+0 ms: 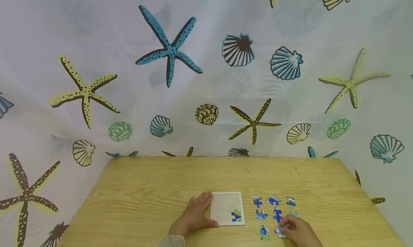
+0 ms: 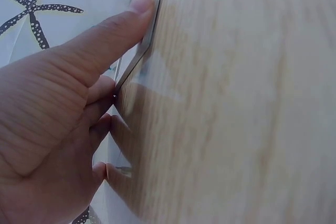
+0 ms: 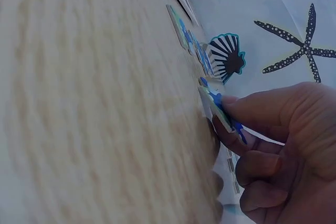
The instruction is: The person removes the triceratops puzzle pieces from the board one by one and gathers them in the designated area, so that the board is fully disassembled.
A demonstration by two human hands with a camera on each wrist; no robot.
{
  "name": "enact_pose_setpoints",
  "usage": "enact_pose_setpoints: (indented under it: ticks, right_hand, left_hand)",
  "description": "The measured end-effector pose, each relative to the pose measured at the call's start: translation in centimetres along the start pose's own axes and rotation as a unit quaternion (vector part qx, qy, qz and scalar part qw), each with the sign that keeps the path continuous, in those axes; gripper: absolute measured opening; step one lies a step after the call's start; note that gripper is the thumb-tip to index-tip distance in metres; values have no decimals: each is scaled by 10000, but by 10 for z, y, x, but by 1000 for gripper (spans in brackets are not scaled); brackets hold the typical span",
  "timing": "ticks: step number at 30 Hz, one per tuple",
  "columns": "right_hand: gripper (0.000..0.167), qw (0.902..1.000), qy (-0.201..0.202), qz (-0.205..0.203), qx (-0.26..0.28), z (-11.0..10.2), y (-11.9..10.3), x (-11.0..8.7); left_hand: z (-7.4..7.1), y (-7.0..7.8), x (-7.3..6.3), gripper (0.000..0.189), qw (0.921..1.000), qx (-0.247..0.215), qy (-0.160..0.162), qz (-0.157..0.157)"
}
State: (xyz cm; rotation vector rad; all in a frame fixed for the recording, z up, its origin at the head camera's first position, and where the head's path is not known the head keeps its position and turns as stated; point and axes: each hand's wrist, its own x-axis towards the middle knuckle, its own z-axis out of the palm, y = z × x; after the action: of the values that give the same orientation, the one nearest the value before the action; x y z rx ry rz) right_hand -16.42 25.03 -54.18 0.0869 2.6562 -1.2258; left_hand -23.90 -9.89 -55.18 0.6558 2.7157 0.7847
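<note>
A square puzzle tray [image 1: 222, 207] with a pale rim lies on the table, a blue-and-green puzzle piece [image 1: 236, 215] in its lower right corner. My left hand [image 1: 195, 214] holds the tray by its left side; the thumb [image 2: 118, 35] lies over the rim in the left wrist view, with the fingers spread toward the upper left corner. Between thumb and fingers, my right hand [image 1: 298, 229] pinches a jigsaw piece [image 1: 280, 231] with blue on it. That piece [image 3: 216, 100] is tilted in the right wrist view, and the fingers partly cover it.
Several loose jigsaw pieces lie in rough rows right of the tray, among them a blue one [image 1: 257, 201], a green one [image 1: 290, 202] and a blue-green one [image 1: 264, 232]. Behind the wooden table [image 1: 145, 182] hangs a curtain [image 1: 206, 85] printed with starfish and shells.
</note>
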Motion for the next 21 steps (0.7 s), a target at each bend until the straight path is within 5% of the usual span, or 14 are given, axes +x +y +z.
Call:
enact_pose_setpoints:
  ticks: [6, 15, 21]
  right_hand:
    - [8, 9999, 34, 83, -94, 2, 4, -1]
    - [9, 9969, -79, -691, -377, -1, 11, -1]
    - [7, 9966, 64, -599, -556, 0, 8, -3]
  left_hand:
    - [1, 0, 0, 102, 10000, -25, -9, 6]
    - [0, 3, -1, 102, 10000, -48, -16, -40]
    - [-4, 7, -4, 101, 9999, -125, -22, -55]
